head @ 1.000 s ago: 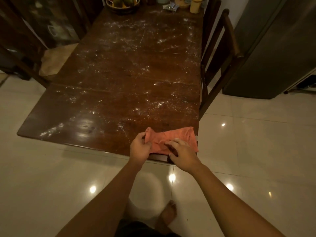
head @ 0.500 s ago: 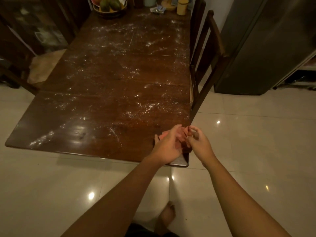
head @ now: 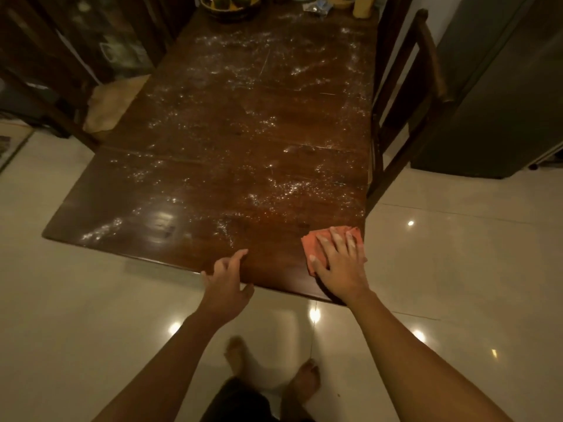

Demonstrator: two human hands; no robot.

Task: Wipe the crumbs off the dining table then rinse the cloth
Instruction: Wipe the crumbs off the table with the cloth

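A dark wooden dining table [head: 189,245] stretches away from me, strewn with white crumbs [head: 286,190] over most of its top. A folded orange cloth [head: 312,248] lies on the near right corner. My right hand [head: 341,263] presses flat on the cloth with straight, spread fingers. My left hand [head: 227,278] hovers at the table's near edge, fingers loosely bent, fingertips touching the wood and holding nothing.
A wooden chair [head: 405,95] stands along the right side, another chair with a pale cushion [head: 109,105] on the left. A fruit bowl [head: 231,6] and a yellow container [head: 362,6] sit at the far end. A grey fridge [head: 499,86] stands right. My bare feet [head: 304,376] are on the glossy tiled floor.
Both hands were bunching and folding the cloth at the corner; now the cloth lies folded flat under my right palm and my left hand has let go and moved left to the table edge.
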